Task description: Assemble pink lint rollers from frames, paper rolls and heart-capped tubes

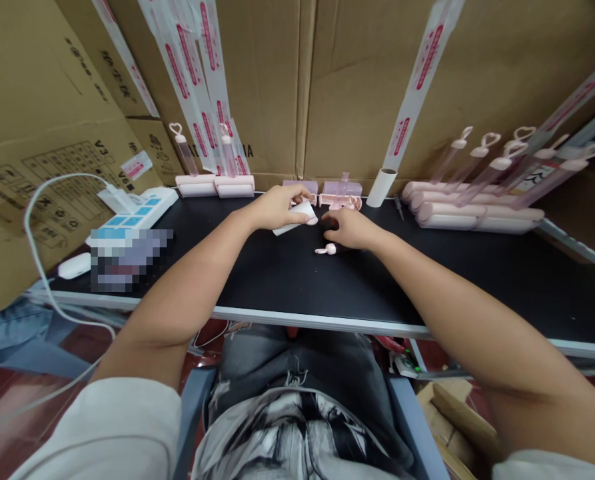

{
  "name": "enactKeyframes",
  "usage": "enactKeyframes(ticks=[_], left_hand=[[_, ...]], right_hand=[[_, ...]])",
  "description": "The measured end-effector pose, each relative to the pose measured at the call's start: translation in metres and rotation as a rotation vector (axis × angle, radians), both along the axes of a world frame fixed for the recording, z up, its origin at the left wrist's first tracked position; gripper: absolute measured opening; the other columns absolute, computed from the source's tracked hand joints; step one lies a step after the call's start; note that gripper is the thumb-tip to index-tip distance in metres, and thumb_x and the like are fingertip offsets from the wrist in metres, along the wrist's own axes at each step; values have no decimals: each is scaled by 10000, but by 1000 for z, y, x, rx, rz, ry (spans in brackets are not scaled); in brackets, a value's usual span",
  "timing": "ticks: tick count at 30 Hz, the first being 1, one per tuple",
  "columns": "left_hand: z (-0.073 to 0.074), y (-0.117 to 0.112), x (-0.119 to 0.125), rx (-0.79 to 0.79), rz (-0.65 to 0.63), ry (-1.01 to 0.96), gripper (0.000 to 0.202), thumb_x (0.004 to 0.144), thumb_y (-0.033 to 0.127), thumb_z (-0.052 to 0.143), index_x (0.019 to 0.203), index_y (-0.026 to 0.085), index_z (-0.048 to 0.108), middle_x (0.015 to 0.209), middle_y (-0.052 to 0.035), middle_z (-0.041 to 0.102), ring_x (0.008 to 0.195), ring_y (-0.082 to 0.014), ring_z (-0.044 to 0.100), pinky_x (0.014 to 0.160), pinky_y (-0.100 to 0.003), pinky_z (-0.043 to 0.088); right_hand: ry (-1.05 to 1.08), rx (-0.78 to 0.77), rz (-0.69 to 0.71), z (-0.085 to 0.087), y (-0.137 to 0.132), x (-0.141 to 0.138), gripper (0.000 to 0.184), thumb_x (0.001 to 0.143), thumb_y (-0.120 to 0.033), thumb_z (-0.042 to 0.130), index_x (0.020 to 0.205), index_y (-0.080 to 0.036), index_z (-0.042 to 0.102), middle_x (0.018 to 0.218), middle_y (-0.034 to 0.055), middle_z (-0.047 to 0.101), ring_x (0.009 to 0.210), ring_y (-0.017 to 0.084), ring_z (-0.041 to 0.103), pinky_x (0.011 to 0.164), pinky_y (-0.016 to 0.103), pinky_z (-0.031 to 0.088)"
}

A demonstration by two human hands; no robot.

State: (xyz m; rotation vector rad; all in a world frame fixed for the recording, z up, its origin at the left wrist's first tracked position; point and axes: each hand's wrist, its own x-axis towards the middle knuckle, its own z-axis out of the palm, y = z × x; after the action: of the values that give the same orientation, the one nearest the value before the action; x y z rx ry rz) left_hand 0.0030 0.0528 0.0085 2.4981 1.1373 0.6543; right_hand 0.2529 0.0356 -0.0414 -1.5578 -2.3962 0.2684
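Observation:
My left hand point(277, 208) is closed around a white roll point(295, 219) with a rounded pink end, held tilted just above the black tabletop. To its right, my right hand point(353, 228) hovers low with fingers curved, thumb and index apart, and nothing visible between them. Right below that thumb lies a small pink heart-loop handle point(330, 249); whatever continues from it under the hand is hidden. Behind both hands are pink plastic parts point(344, 200) and translucent pink-lilac pieces point(300, 187), partly covered by my fingers.
A white paper roll point(381, 188) stands upright at the back, near a dark screwdriver-like tool point(400, 207). Pink lint rollers with heart-loop handles are stacked at right point(477, 217) and back left point(234, 187). A power strip point(144, 210) with a cable sits left. Cardboard point(357, 87) walls the back.

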Motion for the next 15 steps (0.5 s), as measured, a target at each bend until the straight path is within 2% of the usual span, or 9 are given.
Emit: enactKeyframes(ticks=[3,5,7,9,12,15], left_hand=[[0,3,-3,9,30,-21,595,796,353,848,1353,186,719,1213,-86,784,1077,-244,732,1013,-383,564],[1,6,-5,14,72,-54,587,804,348,836,1354,183,710,1216,-89,782,1073,-239,732,999,-377,571],[1,8,-7,14,110,-83,573,817,346,822,1352,181,702,1217,-87,780,1063,-232,731,993,-375,576],[2,9,-8,10,133,-92,565,820,344,818,1347,178,701,1209,-84,780,1053,-228,730,992,-379,577],[1,8,-8,13,132,-85,570,814,338,823,1345,171,704,1221,-91,776,1065,-231,726,1000,-381,574],[0,7,-8,18,104,-79,555,813,343,818,1333,177,713,1228,-92,775,1080,-232,725,1002,-376,572]], right_hand=[[52,86,202,-4,3,0,661,929,-196,700,1580,-128,611,1591,202,644,1484,353,606,1256,505,465],[77,83,338,-7,4,-3,645,988,-235,651,1622,-144,572,1732,191,502,1620,345,471,1340,540,368],[69,31,373,-8,4,-6,623,1047,-310,608,1647,-155,549,1787,180,426,1667,342,404,1367,553,322],[43,-2,345,-9,3,-9,612,1069,-331,585,1652,-148,545,1753,189,479,1631,347,461,1356,546,345],[3,36,273,-7,1,-9,560,1039,-268,614,1575,-106,620,1546,232,671,1443,365,637,1259,524,464],[-13,99,190,-4,2,-6,555,970,-247,711,1497,-77,684,1455,254,703,1373,386,662,1204,506,499]])
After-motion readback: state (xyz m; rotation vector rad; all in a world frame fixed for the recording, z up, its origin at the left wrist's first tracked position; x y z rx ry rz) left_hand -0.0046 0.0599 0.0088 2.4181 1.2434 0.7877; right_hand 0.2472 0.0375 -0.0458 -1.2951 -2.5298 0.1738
